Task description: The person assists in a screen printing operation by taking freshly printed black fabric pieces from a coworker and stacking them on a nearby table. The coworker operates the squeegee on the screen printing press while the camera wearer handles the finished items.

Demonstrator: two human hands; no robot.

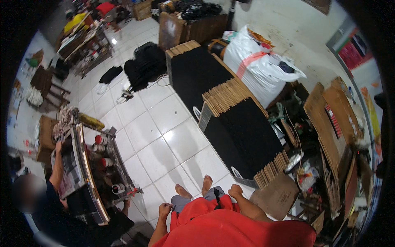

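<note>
My left hand hangs beside my red shirt, its fingers curled together; whether anything small is in them I cannot make out. On the other side my right hand is closed in a fist, and no object shows in it. Closest to the right hand stands a long stack of black cloth-covered panels with brown board edges, apart from the hand. A second black stack lies behind it. A flat piece of cardboard rests on the floor right of my fist.
A co-worker handles a framed screen on a bench at left, with paint tins below. Black cloth lies on the tiles ahead. A full white sack leans by the wall. Cardboard sheets and clutter line the right.
</note>
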